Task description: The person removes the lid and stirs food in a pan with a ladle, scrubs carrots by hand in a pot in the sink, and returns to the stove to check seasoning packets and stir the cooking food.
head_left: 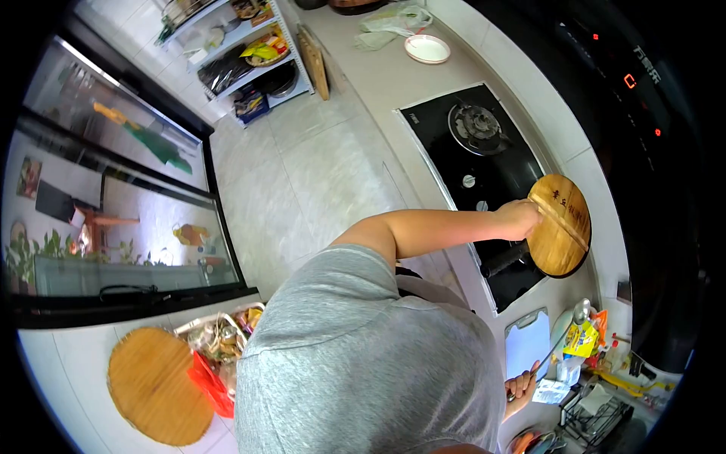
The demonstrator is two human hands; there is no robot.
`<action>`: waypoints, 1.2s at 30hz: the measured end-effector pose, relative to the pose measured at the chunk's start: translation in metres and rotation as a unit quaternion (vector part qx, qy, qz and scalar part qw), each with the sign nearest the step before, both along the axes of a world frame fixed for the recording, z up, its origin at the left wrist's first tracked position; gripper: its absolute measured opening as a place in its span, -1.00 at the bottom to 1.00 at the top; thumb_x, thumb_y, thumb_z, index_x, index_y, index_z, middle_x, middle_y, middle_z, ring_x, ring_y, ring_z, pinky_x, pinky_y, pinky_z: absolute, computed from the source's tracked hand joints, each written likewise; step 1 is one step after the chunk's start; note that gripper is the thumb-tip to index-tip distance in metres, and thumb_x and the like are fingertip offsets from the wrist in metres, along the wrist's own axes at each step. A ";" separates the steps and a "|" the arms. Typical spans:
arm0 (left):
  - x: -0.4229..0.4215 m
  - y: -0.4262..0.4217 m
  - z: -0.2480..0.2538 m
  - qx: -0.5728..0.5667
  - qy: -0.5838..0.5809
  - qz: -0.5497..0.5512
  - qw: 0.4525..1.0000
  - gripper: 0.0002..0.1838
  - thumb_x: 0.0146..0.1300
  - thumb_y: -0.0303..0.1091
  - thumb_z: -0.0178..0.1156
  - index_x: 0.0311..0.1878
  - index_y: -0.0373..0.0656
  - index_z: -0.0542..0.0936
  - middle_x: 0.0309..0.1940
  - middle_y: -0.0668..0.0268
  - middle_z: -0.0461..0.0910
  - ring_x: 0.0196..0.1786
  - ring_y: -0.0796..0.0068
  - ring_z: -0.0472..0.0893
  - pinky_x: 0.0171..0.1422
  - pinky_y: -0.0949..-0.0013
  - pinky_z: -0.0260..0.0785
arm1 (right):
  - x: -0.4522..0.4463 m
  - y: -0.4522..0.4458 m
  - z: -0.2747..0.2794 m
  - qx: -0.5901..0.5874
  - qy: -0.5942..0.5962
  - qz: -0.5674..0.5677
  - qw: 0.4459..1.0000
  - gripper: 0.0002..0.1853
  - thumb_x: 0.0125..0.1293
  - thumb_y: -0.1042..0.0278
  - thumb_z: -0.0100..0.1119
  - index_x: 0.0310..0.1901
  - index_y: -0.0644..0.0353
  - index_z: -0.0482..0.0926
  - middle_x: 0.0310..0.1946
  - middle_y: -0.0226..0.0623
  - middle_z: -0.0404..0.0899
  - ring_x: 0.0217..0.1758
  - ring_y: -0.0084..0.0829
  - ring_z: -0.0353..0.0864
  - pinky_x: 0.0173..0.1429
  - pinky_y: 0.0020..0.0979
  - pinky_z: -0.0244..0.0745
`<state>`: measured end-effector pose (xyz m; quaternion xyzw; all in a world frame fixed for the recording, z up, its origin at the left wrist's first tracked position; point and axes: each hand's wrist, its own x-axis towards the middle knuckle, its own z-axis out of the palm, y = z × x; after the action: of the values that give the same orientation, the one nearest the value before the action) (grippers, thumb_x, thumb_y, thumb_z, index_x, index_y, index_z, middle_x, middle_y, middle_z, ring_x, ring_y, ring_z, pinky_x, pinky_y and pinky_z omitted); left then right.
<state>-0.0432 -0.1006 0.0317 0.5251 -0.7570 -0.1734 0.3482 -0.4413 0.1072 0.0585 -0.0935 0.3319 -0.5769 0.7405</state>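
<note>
My left hand (519, 219) is closed round the raised wooden bar across a round wooden lid (563, 246). Beneath the lid is a pan, mostly hidden, whose black handle (503, 260) sticks out over the black gas hob (446, 125). In my right hand (520, 390), lower in the view, is the handle of a metal ladle (581, 311); its bowl points up and away, towards the wall. Near that hand a pale blue cutting board (527, 344) lies on the counter.
A bare burner (478, 129) is at the hob's far end, with a white plate (427, 49) and plastic bags (389, 26) beyond. Packets (581, 339) and a black dish rack (595, 416) stand at the lower right. A round wooden board (159, 386) is at the lower left.
</note>
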 end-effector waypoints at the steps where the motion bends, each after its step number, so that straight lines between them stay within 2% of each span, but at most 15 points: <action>1: 0.002 0.006 0.002 -0.001 -0.001 0.011 1.000 -0.72 0.08 -0.42 0.23 -0.10 -0.21 0.65 -0.18 0.09 0.58 0.03 0.02 0.54 0.14 0.08 0.42 | 0.001 -0.003 0.003 0.003 0.003 0.000 1.000 -0.57 0.59 0.40 -0.23 0.41 0.34 0.21 -0.55 -0.54 0.10 -0.68 -0.75 0.02 -0.63 -0.67 0.00; 9: 0.022 0.050 0.008 0.008 0.028 0.095 0.995 -0.73 0.09 -0.43 0.29 -0.10 -0.20 0.66 -0.13 0.11 0.61 0.07 0.05 0.54 0.18 0.12 0.43 | 0.004 -0.033 0.002 -0.007 -0.010 0.063 0.998 -0.58 0.60 0.39 -0.24 0.39 0.34 0.24 -0.56 -0.54 0.11 -0.69 -0.75 0.01 -0.63 -0.68 0.01; 13: 0.026 0.058 0.004 -0.003 0.028 0.108 0.994 -0.73 0.08 -0.43 0.29 -0.10 -0.19 0.67 -0.13 0.11 0.61 0.05 0.04 0.55 0.15 0.11 0.44 | 0.008 -0.044 0.001 -0.012 0.004 0.079 0.997 -0.58 0.59 0.41 -0.24 0.39 0.36 0.23 -0.56 -0.55 0.11 -0.70 -0.78 0.01 -0.64 -0.69 0.01; 15: 0.026 0.061 0.009 0.026 0.017 0.112 0.993 -0.72 0.08 -0.43 0.29 -0.09 -0.18 0.67 -0.14 0.11 0.61 0.04 0.03 0.56 0.12 0.10 0.46 | 0.009 -0.046 0.001 -0.011 0.001 0.085 0.996 -0.58 0.59 0.42 -0.24 0.39 0.36 0.23 -0.56 -0.55 0.11 -0.70 -0.78 0.01 -0.65 -0.70 0.01; 25: 0.009 0.028 0.007 0.022 -0.024 0.109 0.994 -0.68 0.05 -0.41 0.31 -0.07 -0.22 0.64 -0.16 0.06 0.59 0.02 -0.01 0.57 0.12 0.08 0.46 | 0.005 -0.036 0.002 0.015 0.020 0.056 0.998 -0.58 0.56 0.45 -0.19 0.38 0.35 0.27 -0.57 -0.57 0.08 -0.70 -0.79 -0.01 -0.69 -0.72 -0.03; 32: -0.007 -0.011 -0.001 0.020 -0.070 0.096 0.993 -0.80 0.07 -0.42 0.18 -0.22 -0.24 0.65 -0.16 -0.01 0.60 0.00 -0.03 0.57 0.14 0.07 0.46 | 0.005 -0.023 0.005 0.018 0.029 0.048 0.998 -0.61 0.57 0.39 -0.13 0.33 0.34 0.34 -0.58 -0.59 0.07 -0.70 -0.81 -0.03 -0.68 -0.70 -0.06; 35: -0.011 -0.030 0.000 0.036 -0.076 0.106 0.991 -0.80 0.07 -0.43 0.17 -0.21 -0.23 0.66 -0.15 0.00 0.60 0.00 -0.03 0.57 0.15 0.08 0.45 | 0.008 -0.018 0.006 0.006 0.050 0.036 0.998 -0.63 0.56 0.41 -0.11 0.31 0.34 0.37 -0.59 -0.61 0.06 -0.70 -0.82 -0.03 -0.67 -0.70 -0.08; 36: -0.013 -0.038 0.001 0.035 -0.102 0.117 0.987 -0.79 0.01 -0.47 0.21 -0.24 -0.27 0.68 -0.16 0.04 0.65 0.00 0.03 0.60 0.12 0.13 0.49 | 0.010 -0.016 0.008 0.004 0.069 0.031 0.997 -0.63 0.54 0.41 -0.07 0.29 0.34 0.38 -0.60 -0.63 0.06 -0.70 -0.82 -0.03 -0.67 -0.69 -0.09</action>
<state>-0.0566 -0.1382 0.0326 0.6370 -0.7151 -0.1032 0.2687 -0.4314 0.0914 0.0662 -0.1404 0.3816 -0.5446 0.7335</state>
